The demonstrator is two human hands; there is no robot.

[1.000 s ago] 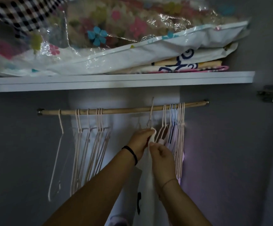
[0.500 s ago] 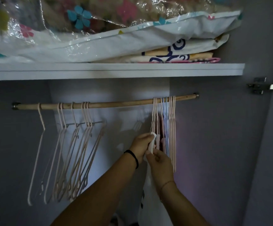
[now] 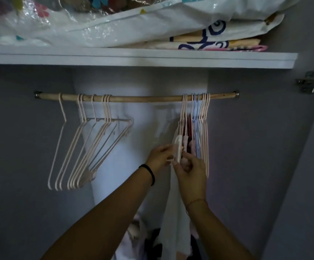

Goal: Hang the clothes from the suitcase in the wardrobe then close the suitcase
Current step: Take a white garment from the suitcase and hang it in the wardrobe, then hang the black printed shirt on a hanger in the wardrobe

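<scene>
Inside the wardrobe a wooden rail point(image 3: 145, 98) carries several empty pale pink hangers point(image 3: 88, 147) on its left and a tight group of hangers with clothes point(image 3: 195, 132) on its right. A white garment point(image 3: 175, 212) hangs down from the leftmost hanger of that group. My left hand point(image 3: 159, 155) pinches the garment's white collar point(image 3: 177, 147) from the left. My right hand point(image 3: 190, 169) pinches the same collar from the right, just below the hanger. The suitcase is not in view.
A white shelf point(image 3: 139, 57) above the rail holds a clear plastic bag of bedding point(image 3: 96, 21) and folded patterned fabric point(image 3: 216, 43). A metal door hinge point(image 3: 310, 82) is at the right. More clothes point(image 3: 145, 239) lie low in the wardrobe.
The white garment's hanger has gone onto the rail and slid right against the hung clothes. Both hands stay on its collar. The camera has tilted lower.
</scene>
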